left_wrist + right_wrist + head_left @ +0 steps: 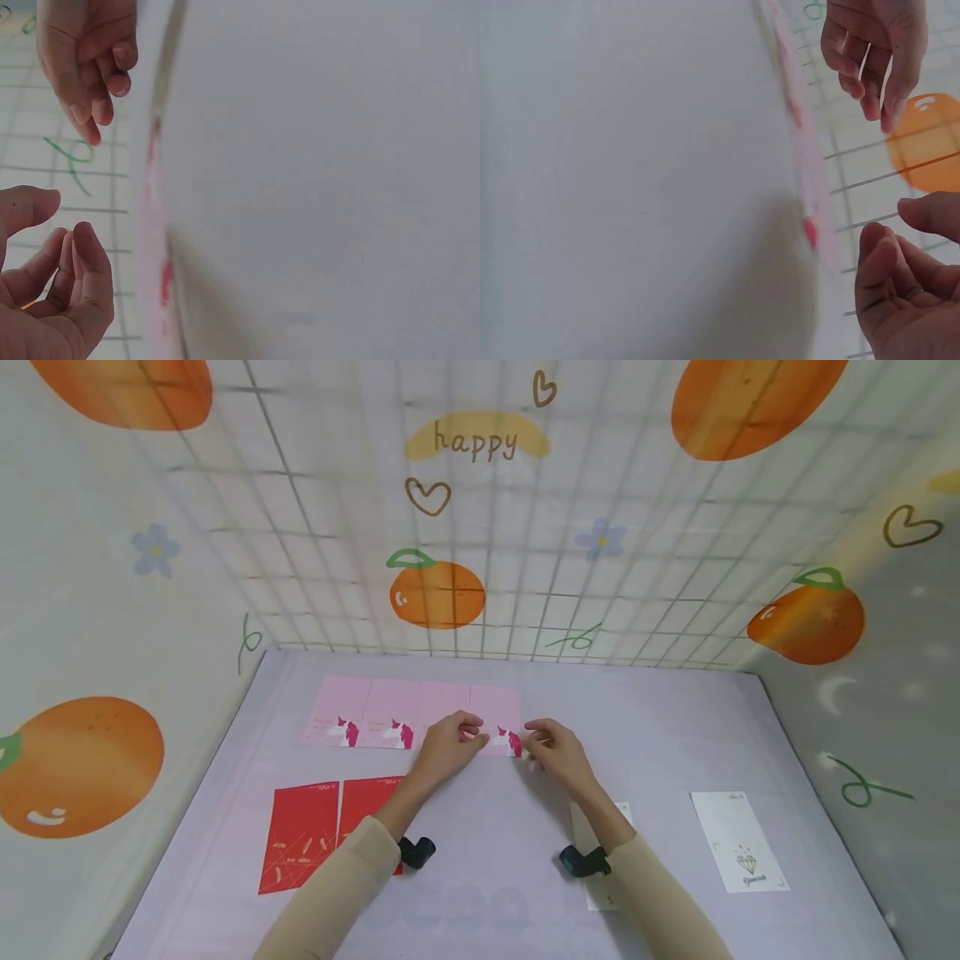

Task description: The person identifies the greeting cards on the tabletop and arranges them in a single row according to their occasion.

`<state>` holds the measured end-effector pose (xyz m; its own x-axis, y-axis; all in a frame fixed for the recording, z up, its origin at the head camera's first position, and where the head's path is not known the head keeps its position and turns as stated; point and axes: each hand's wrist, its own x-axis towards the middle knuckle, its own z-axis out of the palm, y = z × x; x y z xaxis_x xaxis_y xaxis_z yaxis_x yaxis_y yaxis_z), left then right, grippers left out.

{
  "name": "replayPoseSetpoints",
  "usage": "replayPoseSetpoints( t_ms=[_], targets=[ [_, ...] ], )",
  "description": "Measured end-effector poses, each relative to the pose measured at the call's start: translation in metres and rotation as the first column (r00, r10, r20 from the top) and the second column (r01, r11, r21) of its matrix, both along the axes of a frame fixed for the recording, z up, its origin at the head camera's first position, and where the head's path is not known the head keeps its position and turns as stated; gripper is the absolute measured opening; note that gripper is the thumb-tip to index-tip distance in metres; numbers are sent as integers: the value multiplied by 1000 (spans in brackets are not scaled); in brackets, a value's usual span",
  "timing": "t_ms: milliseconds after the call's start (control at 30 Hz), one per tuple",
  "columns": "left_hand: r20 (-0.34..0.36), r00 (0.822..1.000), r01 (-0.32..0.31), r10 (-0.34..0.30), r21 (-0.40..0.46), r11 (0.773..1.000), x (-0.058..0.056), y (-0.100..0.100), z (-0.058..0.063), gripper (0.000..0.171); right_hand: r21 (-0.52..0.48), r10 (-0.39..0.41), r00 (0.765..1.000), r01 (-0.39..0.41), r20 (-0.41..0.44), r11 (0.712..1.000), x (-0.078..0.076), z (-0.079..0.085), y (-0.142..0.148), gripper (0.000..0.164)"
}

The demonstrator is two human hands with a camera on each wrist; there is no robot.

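Head view: a row of four pale pink paper cards with white-and-magenta unicorns (395, 706) lies on the lilac-white, cloth-covered bench (487, 827); the row is the landmark here. The left hand (452, 745) hovers over the third card, thumb towards the fourth; the right hand (557, 752) is at the row's right end, just beside the last card's edge. The step in hand appears to be aligning that end card; the next move would probably call for light fingertip contact on its edges, or for reaching to another card. Nearer the person than the row lie two red paper cards with gold printing (303, 835); to the right and nearer lie a white paper card with a diamond drawing (738, 843) and a pale card partly under the right forearm (583, 827). Behind the row, the white fruit-print curtain (630, 585) reads "happy". Script below the diamond looks like "Diamond"; other card writing is too small to read surely, and no brand is legible.

Left wrist view: the left fingers are loosely bent together, thumb apart, pinching nothing visible. The row shows edge-on beside them.

Right wrist view: the right fingers are bent, thumb separate, with nothing visible between; contact with the row cannot be told.
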<state>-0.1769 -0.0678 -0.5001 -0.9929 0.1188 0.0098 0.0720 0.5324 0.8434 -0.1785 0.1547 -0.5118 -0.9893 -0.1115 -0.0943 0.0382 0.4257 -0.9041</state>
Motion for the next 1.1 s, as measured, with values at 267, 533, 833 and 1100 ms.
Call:
replayPoseSetpoints(
  t_ms=[267,533,833,1100],
  targets=[
    [-5,999,38,-37,73,997,29,-3,23,33,-35,37,997,-39,-68,999,23,21,7,32],
    [-44,999,35,-29,121,992,51,-9,27,27,-66,63,987,-73,-149,995,45,36,11,27],
    [-19,1000,18,-15,164,986,76,-17,27,30,-28,48,984,-53,-172,998,66,44,19,26],
    [-16,1000,-4,7,178,984,91,-20,21,32,-38,39,981,-47,-189,998,76,41,23,24]
  ],
)
